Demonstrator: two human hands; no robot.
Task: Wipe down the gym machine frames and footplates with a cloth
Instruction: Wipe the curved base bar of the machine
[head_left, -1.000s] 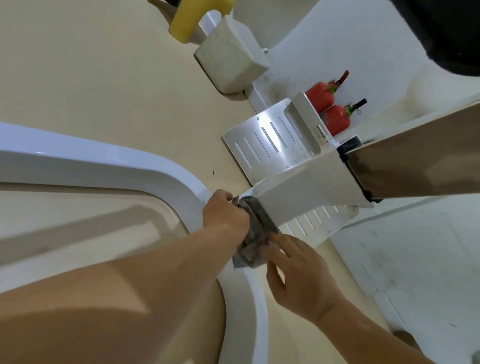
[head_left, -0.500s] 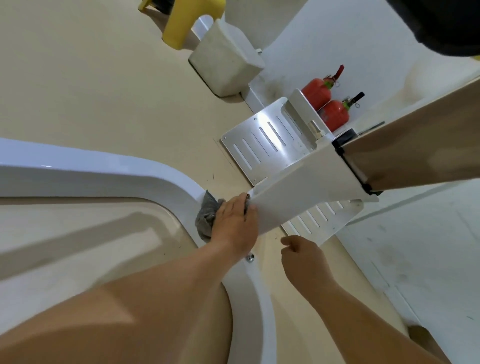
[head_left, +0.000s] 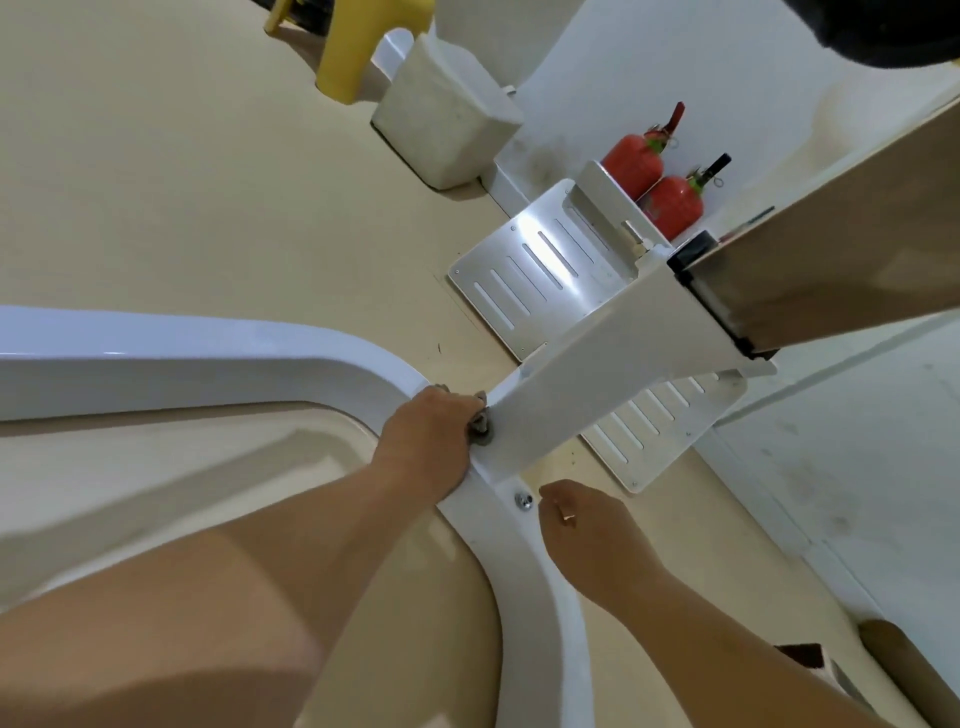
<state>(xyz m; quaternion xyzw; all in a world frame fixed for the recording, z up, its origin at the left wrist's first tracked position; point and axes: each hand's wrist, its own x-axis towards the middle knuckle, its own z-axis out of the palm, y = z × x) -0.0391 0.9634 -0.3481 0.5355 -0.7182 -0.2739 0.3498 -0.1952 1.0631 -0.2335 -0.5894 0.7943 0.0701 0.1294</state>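
My left hand (head_left: 428, 441) presses a grey cloth (head_left: 480, 427) against the curved white machine frame (head_left: 218, 358), right where a white angled bracket (head_left: 597, 374) joins it. Only a small bunch of the cloth shows past my fingers. My right hand (head_left: 587, 525) hovers just right of the frame near a bolt (head_left: 523, 500), fingers curled, holding nothing. A shiny slotted metal footplate (head_left: 524, 275) lies on the floor under and behind the bracket.
Two red fire extinguishers (head_left: 652, 182) stand against the white wall behind the footplate. A white bin (head_left: 447, 114) and a yellow stool (head_left: 358, 47) sit further back on the beige floor. A brown padded beam (head_left: 831, 249) runs off to the right.
My left hand has slid the cloth along the frame bend and back to the bracket joint. My right hand let go of the cloth and drew back down to the right.
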